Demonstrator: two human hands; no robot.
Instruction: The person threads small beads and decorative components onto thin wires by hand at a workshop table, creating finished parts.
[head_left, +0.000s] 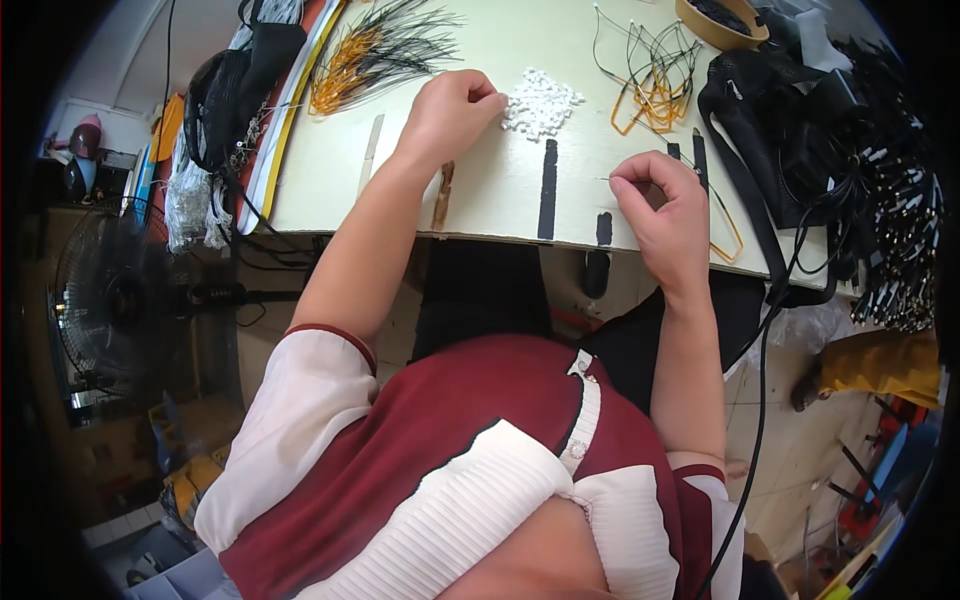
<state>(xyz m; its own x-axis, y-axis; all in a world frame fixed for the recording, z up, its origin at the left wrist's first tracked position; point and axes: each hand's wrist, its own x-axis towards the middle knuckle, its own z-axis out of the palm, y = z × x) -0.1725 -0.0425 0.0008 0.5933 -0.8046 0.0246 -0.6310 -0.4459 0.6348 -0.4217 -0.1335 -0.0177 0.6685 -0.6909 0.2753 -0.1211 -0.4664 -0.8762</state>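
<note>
My left hand (pixel 448 115) is closed in a pinch at the left edge of a pile of small white plastic pieces (pixel 541 104). Whether a piece sits between those fingertips is too small to make out. To the right, my right hand (pixel 665 200) pinches a thin wire, whose fine end pokes out left of the fingertips. An orange and black length of wire (pixel 735 240) bends out beside that wrist, near the table's front edge; it seems to be the same wire, but the hand hides the link.
A bundle of orange and black wires (pixel 365 60) lies at the far left, with looser looped wires (pixel 655 95) at the far right. Behind them stands a tan bowl (pixel 722 22). A black bag (pixel 760 130) and many cables crowd the right edge. A fan (pixel 125 295) stands at left.
</note>
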